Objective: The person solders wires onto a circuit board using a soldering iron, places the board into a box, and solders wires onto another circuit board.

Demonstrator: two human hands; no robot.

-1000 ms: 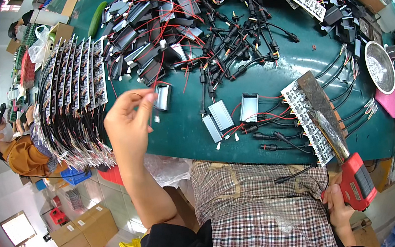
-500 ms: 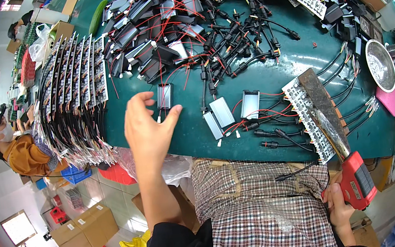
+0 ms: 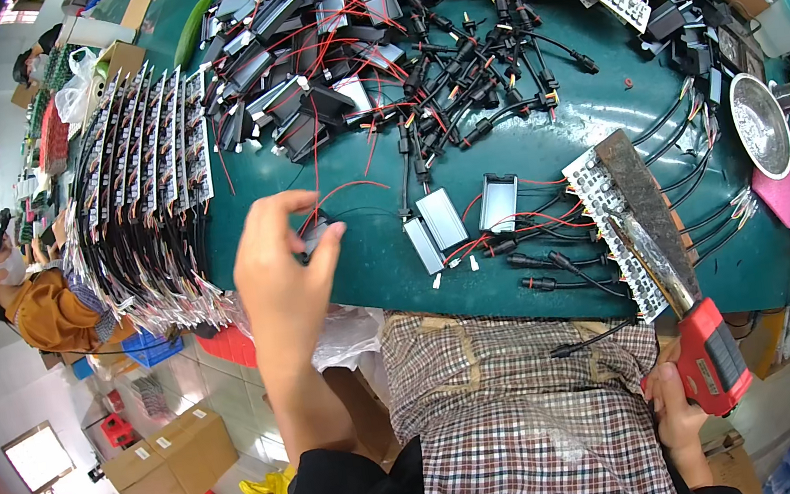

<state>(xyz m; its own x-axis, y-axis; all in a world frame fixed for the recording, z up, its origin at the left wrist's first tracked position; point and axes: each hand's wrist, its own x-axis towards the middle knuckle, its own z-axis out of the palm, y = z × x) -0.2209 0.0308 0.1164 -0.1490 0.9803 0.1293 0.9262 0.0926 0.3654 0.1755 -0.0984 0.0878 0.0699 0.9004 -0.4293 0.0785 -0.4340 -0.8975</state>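
My left hand (image 3: 284, 283) is closed around a small grey metal box (image 3: 315, 238) with a thin red wire, pinched between thumb and fingers above the table's near-left part. Much of the box is hidden by the hand. My right hand (image 3: 677, 409), low at the table's near edge, grips a red-and-black-handled tool (image 3: 712, 359) with a long metal shaft. The shaft lies over a white strip of small boards (image 3: 595, 204) and alongside a dark stained bar (image 3: 635, 173). Two more grey metal boxes, one open-topped (image 3: 499, 204) and one closed (image 3: 442, 220), lie between my hands.
A heap of grey boxes and red wires (image 3: 323, 25) covers the far table, beside black connector cables (image 3: 482, 73). Wired board strips (image 3: 142, 171) stack at left. A metal bowl (image 3: 761, 127) and pink pad (image 3: 778, 185) sit right. A masked person (image 3: 43, 291) is at far left.
My left hand has closed on the grey box, which stood beside its fingers, and tilted it and drawn it slightly nearer. The right hand and its tool have barely moved.
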